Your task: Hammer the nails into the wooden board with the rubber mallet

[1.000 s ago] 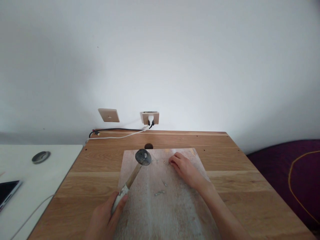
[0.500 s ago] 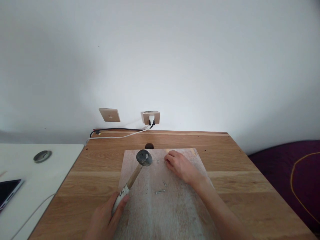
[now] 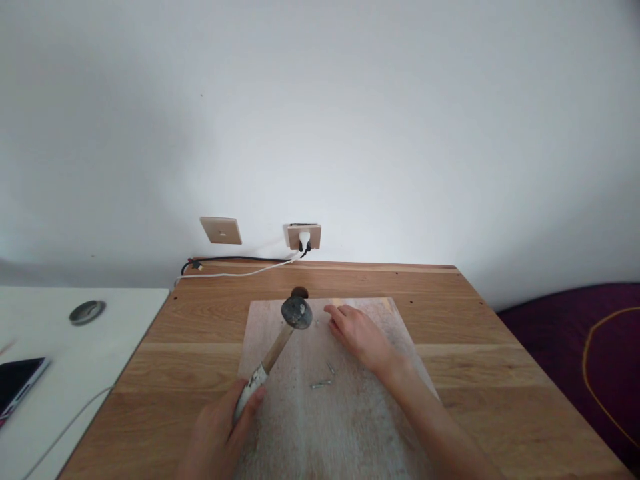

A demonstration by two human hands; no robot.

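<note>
My left hand is wrapped round the white-covered grip of a hammer. Its dark, rounded head hangs over the far part of a pale, scuffed board. Over the board's far right part is my right hand, index finger stretched out and the others loosely bent, with nothing visible in them. Just left of its fingertips a tiny nail-like piece shows. Nearer to me, loose nails lie on the board, one slightly apart. Whatever is under the right palm is hidden.
Beneath the board is a wooden table with a round cable hole. Cables run along its back edge to a wall socket. On the left, a white surface holds a round grey object and a dark device.
My right hand's fingers have loosened, the index finger now reaching out away from the small piece. My left hand has shifted the hammer slightly right. The loose nails stay put.
</note>
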